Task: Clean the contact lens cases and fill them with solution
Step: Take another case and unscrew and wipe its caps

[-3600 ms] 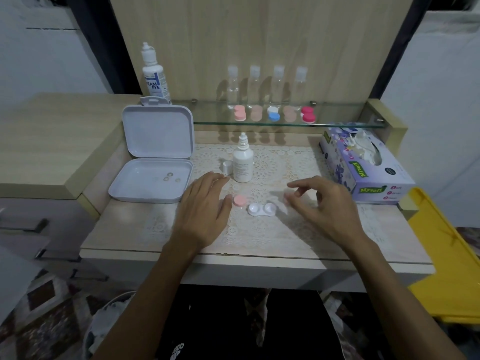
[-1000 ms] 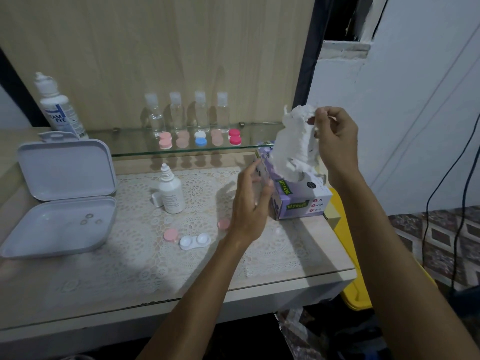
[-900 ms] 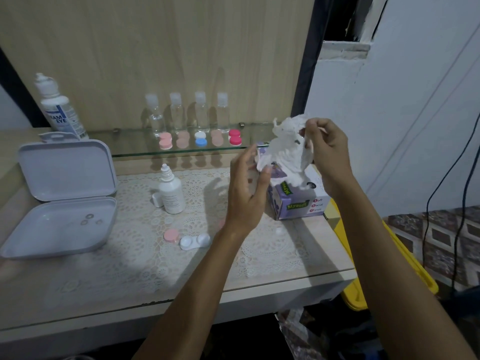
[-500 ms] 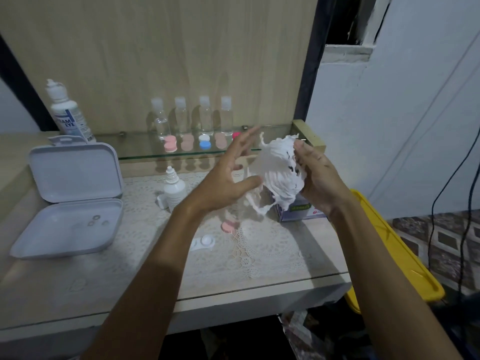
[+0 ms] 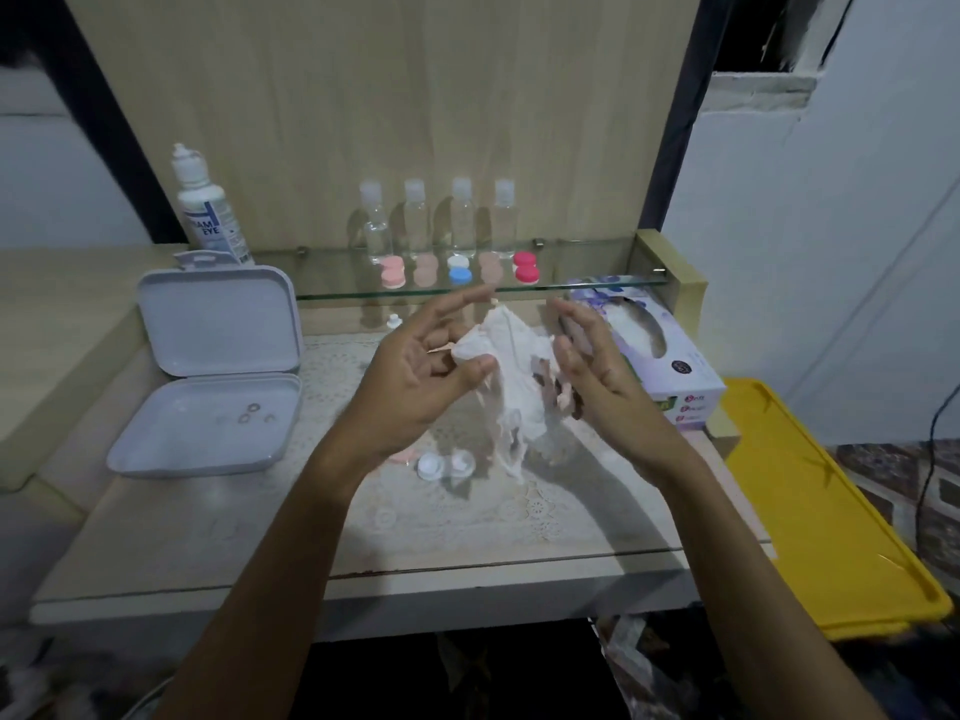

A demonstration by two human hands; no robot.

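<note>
Above the lace-covered desk [image 5: 545, 517], both hands worked a crumpled white tissue [image 5: 511, 366].

Left hand [image 5: 415, 376] pinched the tissue's upper corner between thumb and curled fingers; right hand [image 5: 597, 376] touched its far side with loosely straight fingers. Below them lay the open white contact lens case [image 5: 445, 465], a pink cap [image 5: 402, 455] just beside it. Behind the right hand sat the tissue box [image 5: 670, 361].
</note>
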